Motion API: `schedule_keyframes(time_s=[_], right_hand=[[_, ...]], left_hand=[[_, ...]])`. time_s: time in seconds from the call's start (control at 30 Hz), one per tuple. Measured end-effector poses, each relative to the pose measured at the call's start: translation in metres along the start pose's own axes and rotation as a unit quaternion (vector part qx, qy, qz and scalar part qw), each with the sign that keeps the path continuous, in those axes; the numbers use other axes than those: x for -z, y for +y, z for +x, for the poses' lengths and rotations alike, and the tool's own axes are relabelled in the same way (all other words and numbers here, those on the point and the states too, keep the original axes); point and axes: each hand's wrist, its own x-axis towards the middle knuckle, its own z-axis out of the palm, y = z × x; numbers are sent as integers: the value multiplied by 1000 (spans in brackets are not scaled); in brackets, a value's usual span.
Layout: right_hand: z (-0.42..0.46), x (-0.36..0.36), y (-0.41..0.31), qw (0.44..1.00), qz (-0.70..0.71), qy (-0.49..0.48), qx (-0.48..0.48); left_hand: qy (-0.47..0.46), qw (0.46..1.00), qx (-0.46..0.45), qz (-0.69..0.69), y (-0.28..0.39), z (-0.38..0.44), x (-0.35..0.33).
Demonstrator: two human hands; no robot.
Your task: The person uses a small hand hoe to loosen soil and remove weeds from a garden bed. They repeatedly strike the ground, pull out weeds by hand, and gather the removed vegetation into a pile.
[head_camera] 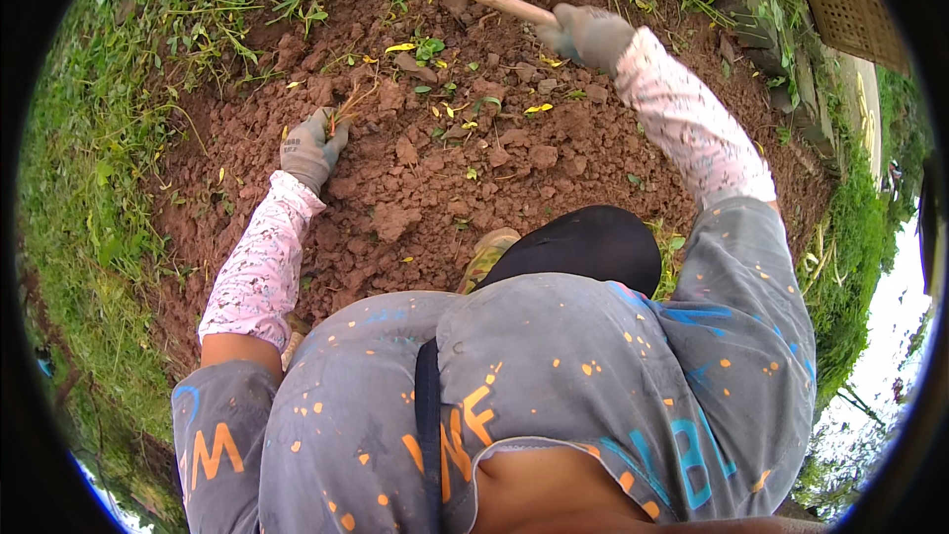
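My left hand (313, 148), in a grey work glove, is at the left of the dug soil, its fingers closed on a small plant with reddish roots or stems (347, 113). At the upper right, my right hand (587, 35), gloved too, grips a wooden tool handle (497, 1) that runs out to the left over the ground. The head of the tool cannot be made out. Between and below both hands lies loose reddish-brown soil (474, 163) in clods, with scattered green and yellow leaves (428, 49).
Green weeds (111, 163) border the soil on the left and top. A stone edging (764, 52) runs along the right, and beyond it stands a woven basket (849, 11). My shoe (489, 252) and dark-clad knee (586, 248) are close to the soil.
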Motion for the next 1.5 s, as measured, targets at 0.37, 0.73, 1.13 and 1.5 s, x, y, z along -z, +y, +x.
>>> schedule_keyframes(time_s=[0.37, 0.73, 1.13, 1.5], right_hand=[[-126, -183, 111, 663, 717, 198, -88], [-57, -214, 127, 549, 785, 243, -154], [-52, -205, 125, 559, 776, 232, -177], [-49, -207, 125, 559, 779, 233, -161]], left_hand=[[14, 948, 128, -290, 25, 30, -12], [-168, 932, 240, -214, 241, 185, -100], [-253, 943, 192, 99, 229, 266, -163], [-287, 931, 134, -182, 205, 188, -101]])
